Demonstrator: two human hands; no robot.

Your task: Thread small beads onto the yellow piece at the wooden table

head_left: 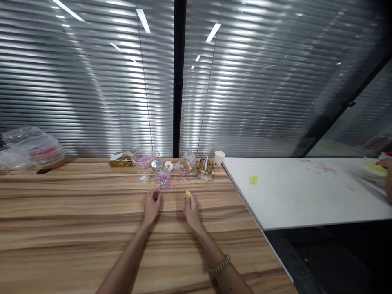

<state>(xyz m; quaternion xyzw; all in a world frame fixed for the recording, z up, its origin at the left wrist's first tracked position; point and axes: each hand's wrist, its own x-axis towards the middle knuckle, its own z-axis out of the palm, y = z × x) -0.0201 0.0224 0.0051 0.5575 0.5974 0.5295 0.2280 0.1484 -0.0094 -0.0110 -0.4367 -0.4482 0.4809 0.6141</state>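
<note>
My right hand (pixel 192 210) is closed around a small yellow piece (pixel 188 193), whose kind I cannot make out. It is just above or on the wooden table, in front of the scattered bits. To its left, my left hand (pixel 151 205) has its fingers curled together; whatever they hold, if anything, is hidden. Just beyond the hands lie small pink, purple and pale bits (pixel 167 185) that look like little elastic loops. Behind these stands a clear jar (pixel 162 174) filled with similar pieces, with a clear round lid (pixel 142 177) to its left.
Along the back are a gold tissue box (pixel 121 162), clear tub (pixel 143 160), crumpled plastic (pixel 187 160), gold bag (pixel 205 170) and paper cup (pixel 219 158). Bagged round containers (pixel 45 151) sit far left. A yellow piece (pixel 253 179) lies on the white table (pixel 294 204). Another person's hand (pixel 388 173) is at right.
</note>
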